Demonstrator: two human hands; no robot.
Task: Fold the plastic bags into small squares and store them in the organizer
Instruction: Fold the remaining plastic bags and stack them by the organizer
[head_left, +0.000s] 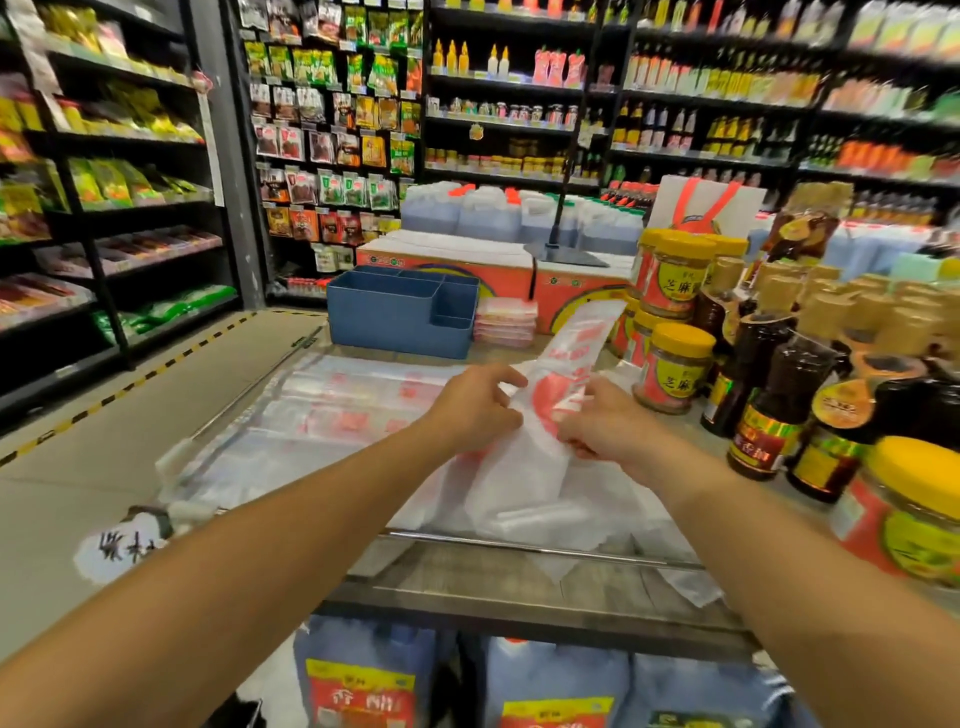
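A white plastic bag with red print (545, 452) is held up over the shelf top, its handle end stretching toward the jars at the back right. My left hand (478, 410) pinches the bag's left edge with curled fingers. My right hand (597, 421) grips the right edge at about the same height. More flat plastic bags (332, 410) with red print lie spread on the shelf to the left. The blue organizer (400, 317) with several compartments stands behind them, beyond both hands; its visible compartments look empty.
Yellow-lidded jars (675, 369) and dark sauce bottles (774, 410) crowd the right side, close to my right hand. Orange cartons (447, 260) and large jugs stand behind the organizer. A metal rail (519, 545) edges the shelf front. An aisle floor lies left.
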